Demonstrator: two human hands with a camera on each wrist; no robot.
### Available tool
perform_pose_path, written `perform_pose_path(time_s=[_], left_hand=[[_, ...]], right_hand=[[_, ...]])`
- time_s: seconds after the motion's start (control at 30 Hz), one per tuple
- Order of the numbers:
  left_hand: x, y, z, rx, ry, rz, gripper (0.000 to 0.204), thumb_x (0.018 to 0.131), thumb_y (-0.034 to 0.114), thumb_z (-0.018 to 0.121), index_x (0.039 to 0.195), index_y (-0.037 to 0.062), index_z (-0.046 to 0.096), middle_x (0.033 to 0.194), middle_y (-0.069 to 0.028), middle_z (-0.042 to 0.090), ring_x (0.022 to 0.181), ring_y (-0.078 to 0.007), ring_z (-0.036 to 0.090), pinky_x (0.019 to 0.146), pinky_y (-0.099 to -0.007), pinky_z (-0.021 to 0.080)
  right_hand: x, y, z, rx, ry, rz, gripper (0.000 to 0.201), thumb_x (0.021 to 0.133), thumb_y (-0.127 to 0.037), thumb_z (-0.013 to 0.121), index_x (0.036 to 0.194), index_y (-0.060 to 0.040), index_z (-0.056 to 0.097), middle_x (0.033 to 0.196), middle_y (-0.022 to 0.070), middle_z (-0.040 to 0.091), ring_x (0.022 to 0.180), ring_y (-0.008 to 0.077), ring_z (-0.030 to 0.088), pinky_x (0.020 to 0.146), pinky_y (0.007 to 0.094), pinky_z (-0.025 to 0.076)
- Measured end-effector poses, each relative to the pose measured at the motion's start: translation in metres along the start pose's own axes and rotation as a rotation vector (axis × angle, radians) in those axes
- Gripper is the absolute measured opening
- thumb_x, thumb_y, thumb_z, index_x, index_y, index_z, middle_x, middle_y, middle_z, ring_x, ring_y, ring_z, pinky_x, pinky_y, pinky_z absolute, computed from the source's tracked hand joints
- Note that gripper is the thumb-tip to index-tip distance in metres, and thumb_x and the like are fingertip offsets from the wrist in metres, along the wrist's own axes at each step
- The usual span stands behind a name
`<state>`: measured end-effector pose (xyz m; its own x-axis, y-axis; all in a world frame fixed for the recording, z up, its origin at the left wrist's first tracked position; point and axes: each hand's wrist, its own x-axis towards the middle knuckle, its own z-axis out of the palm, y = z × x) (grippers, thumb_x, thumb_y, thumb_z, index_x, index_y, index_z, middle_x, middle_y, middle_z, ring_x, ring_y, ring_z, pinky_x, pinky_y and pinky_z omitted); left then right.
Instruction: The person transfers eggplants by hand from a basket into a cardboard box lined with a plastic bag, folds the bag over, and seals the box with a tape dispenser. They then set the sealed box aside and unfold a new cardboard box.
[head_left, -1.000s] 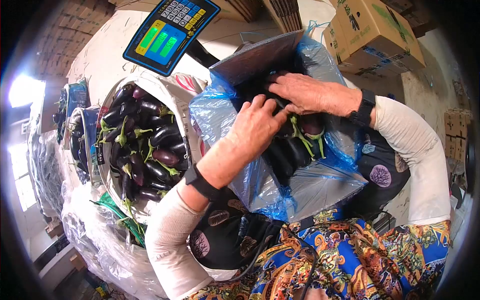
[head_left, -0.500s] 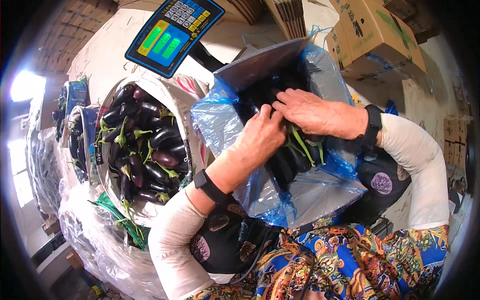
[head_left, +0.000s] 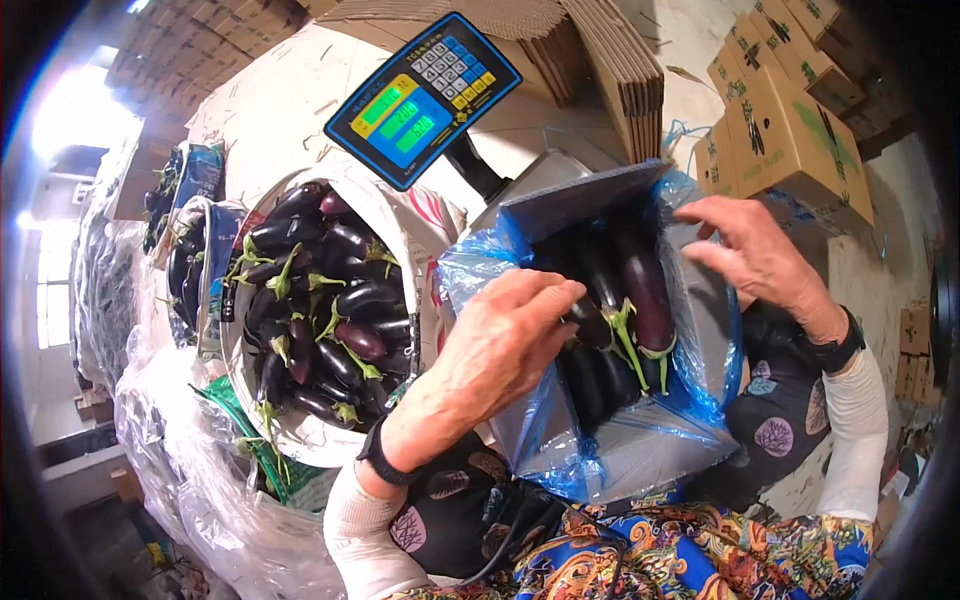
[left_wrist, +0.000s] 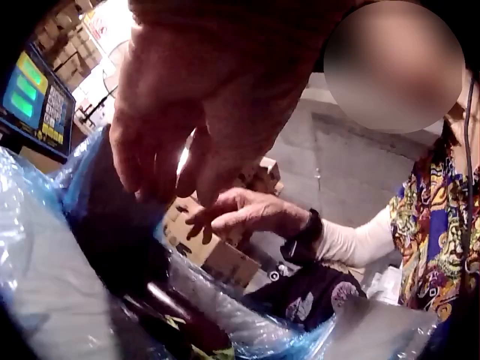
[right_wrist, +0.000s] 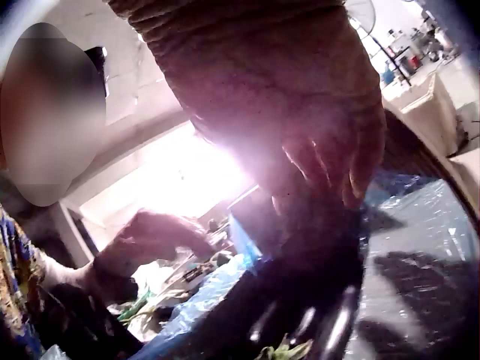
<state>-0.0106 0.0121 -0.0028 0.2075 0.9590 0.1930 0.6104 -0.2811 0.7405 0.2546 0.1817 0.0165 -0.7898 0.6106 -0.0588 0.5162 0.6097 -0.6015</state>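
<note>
The box [head_left: 640, 462] sits in front of the person, its flaps spread outward, a blue liner [head_left: 478, 262] draped over its walls and edges; inside lie dark purple eggplants [head_left: 645, 285], side by side, the green stems of at least two pointing toward the person; the left hand [head_left: 500, 335] is above the box's left side, palm down, its fingers loosely bent, thumb and fingers a little apart in the left wrist view, with nothing seen between them; its fingertips are close to an eggplant at the left of the box, though whether they touch it I cannot tell; the right hand [head_left: 760, 255] is raised at the box's right edge, fingers lightly curved, thumb apart from them, holding nothing, nearest to the lined right wall.

Each wrist wears a black band [head_left: 840, 345], with a white sleeve [head_left: 860, 430] above it; beyond the box stands a scale display [head_left: 425, 100] with keys and lit green readouts; left of the box, just beside it, is a white sack [head_left: 430, 235] full of more eggplants, stems turned various ways; smaller sacks [head_left: 188, 270] stand farther left, with clear plastic [head_left: 170, 450] below them; cartons [head_left: 800, 150] are at the upper right, and folded cardboard [head_left: 620, 75] stands behind the box.
</note>
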Motion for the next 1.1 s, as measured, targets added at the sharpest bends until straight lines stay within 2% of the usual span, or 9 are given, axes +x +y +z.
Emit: perform_pose_path(time_s=[0.13, 0.17, 0.3, 0.57, 0.8, 0.9, 1.0, 1.07, 1.1], left_hand=[[-0.001, -0.006, -0.02, 0.013, 0.172, -0.166, 0.029, 0.081, 0.001, 0.072, 0.109, 0.0033, 0.069, 0.103, -0.0157, 0.069, 0.096, -0.0321, 0.068, 0.082, -0.035, 0.053], [-0.002, -0.011, -0.019, 0.018, 0.214, -0.157, 0.026, 0.082, 0.001, 0.071, 0.108, 0.0023, 0.069, 0.101, -0.0154, 0.07, 0.094, -0.0294, 0.069, 0.081, -0.0338, 0.054], [-0.009, -0.031, -0.013, -0.03, 0.231, -0.236, 0.025, 0.084, 0.001, 0.069, 0.109, 0.0016, 0.069, 0.101, -0.0141, 0.07, 0.091, -0.0237, 0.07, 0.081, -0.0324, 0.054], [-0.018, -0.049, -0.004, -0.054, 0.205, -0.319, 0.025, 0.084, 0.001, 0.069, 0.109, 0.0009, 0.068, 0.101, -0.0139, 0.07, 0.093, -0.0238, 0.069, 0.081, -0.0318, 0.053], [-0.019, -0.052, -0.003, -0.022, 0.207, -0.287, 0.025, 0.084, 0.002, 0.069, 0.109, 0.0016, 0.069, 0.099, -0.0151, 0.07, 0.09, -0.0252, 0.068, 0.08, -0.0324, 0.052], [-0.018, -0.055, -0.004, 0.007, 0.247, -0.269, 0.026, 0.083, 0.002, 0.069, 0.109, 0.0019, 0.069, 0.099, -0.0152, 0.069, 0.089, -0.0249, 0.068, 0.079, -0.0324, 0.052], [-0.019, -0.056, -0.003, -0.017, 0.29, -0.294, 0.027, 0.082, -0.001, 0.068, 0.109, 0.0029, 0.069, 0.098, -0.0115, 0.071, 0.089, -0.022, 0.068, 0.079, -0.0313, 0.053], [-0.013, -0.044, 0.001, -0.058, 0.284, -0.266, 0.027, 0.081, -0.003, 0.068, 0.108, 0.0033, 0.069, 0.099, -0.0103, 0.071, 0.089, -0.0214, 0.069, 0.079, -0.0314, 0.053], [-0.009, -0.04, 0.003, 0.024, 0.264, -0.184, 0.028, 0.08, -0.003, 0.069, 0.107, 0.0033, 0.069, 0.098, -0.0113, 0.071, 0.089, -0.0222, 0.069, 0.079, -0.0314, 0.054]], right_hand=[[-0.002, 0.026, -0.01, 0.069, 0.123, 0.23, 0.032, 0.084, -0.016, 0.068, 0.11, 0.0014, 0.065, 0.096, 0.0135, 0.068, 0.084, 0.023, 0.067, 0.076, 0.0337, 0.053], [-0.003, 0.033, -0.012, 0.06, 0.115, 0.277, 0.033, 0.084, -0.019, 0.069, 0.112, -0.0006, 0.064, 0.101, 0.0118, 0.066, 0.092, 0.0224, 0.065, 0.077, 0.0327, 0.051], [-0.003, 0.048, -0.009, 0.036, 0.127, 0.26, 0.038, 0.085, -0.024, 0.068, 0.115, -0.0018, 0.061, 0.111, 0.0099, 0.063, 0.1, 0.0221, 0.06, 0.075, 0.0322, 0.048], [0.0, 0.055, -0.001, 0.009, 0.083, 0.251, 0.038, 0.084, -0.025, 0.07, 0.113, -0.0011, 0.062, 0.113, 0.0106, 0.062, 0.1, 0.0234, 0.06, 0.077, 0.0338, 0.048], [0.002, 0.057, 0.003, -0.02, 0.074, 0.211, 0.037, 0.085, -0.024, 0.07, 0.113, -0.0004, 0.061, 0.115, 0.0121, 0.061, 0.095, 0.0232, 0.06, 0.078, 0.0327, 0.048], [0.003, 0.052, 0.004, 0.015, 0.132, 0.236, 0.036, 0.085, -0.023, 0.069, 0.112, 0.0001, 0.062, 0.112, 0.0124, 0.062, 0.094, 0.0229, 0.06, 0.078, 0.0328, 0.048], [0.005, 0.065, 0.004, 0.032, 0.159, 0.178, 0.033, 0.086, -0.022, 0.068, 0.109, 0.0013, 0.063, 0.103, 0.0127, 0.064, 0.09, 0.0222, 0.062, 0.076, 0.0326, 0.049], [0.008, 0.04, 0.0, 0.057, 0.135, 0.19, 0.029, 0.087, -0.02, 0.067, 0.104, 0.0026, 0.064, 0.093, 0.0128, 0.066, 0.084, 0.0222, 0.063, 0.074, 0.0327, 0.049], [0.008, 0.032, 0.002, 0.005, 0.142, 0.15, 0.026, 0.088, -0.018, 0.065, 0.102, 0.0036, 0.065, 0.088, 0.0132, 0.065, 0.079, 0.0222, 0.064, 0.072, 0.0334, 0.05]])
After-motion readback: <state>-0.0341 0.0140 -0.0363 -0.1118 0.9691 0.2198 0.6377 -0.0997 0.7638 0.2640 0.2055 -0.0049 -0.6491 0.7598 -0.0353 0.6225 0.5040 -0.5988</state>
